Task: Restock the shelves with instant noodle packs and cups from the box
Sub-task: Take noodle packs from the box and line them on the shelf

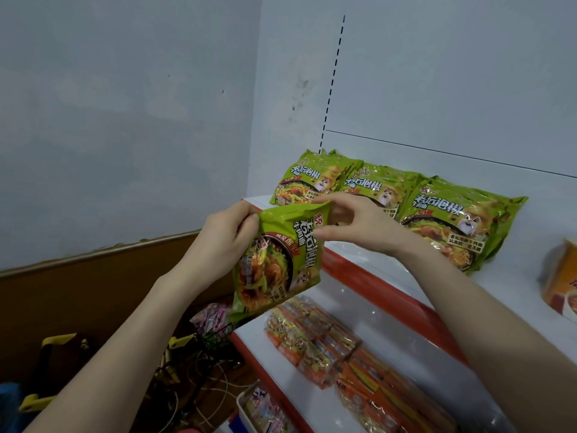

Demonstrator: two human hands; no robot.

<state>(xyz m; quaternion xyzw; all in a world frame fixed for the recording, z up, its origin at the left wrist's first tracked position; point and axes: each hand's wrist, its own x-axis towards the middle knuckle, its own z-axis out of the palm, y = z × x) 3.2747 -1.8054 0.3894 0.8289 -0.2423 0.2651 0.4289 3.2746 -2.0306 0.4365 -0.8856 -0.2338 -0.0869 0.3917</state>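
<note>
Pack of green instant noodles (278, 264) sits mid-frame, off the shelf, held in the air by both my hands. My left hand (224, 242) has its fingers curled round the top left corner; my right hand (356, 226) pinches the top right edge between thumb and forefinger, other fingers loosely bent. The pack hangs tilted with its print turned sideways, in front of the left front corner of the upper shelf (515, 282), covering part of that shelf's red front strip. Three matching green packs lean against the back panel on that shelf: left one (299, 179), middle one (377, 185), right one (452, 226), overlapping in a row. My right hand blocks the lower parts of the left and middle ones. An orange pack (562, 285) is cut off at the right edge, well apart from the green row. On the lower shelf (406, 332), orange noodle packs (327, 342) lie flat in a row under my right forearm. Lower left: a wire basket (215, 335) with pink packets (209, 317), white cables (215, 385), and a white bin (243, 401) holding small packets, contents too blurred to read.
</note>
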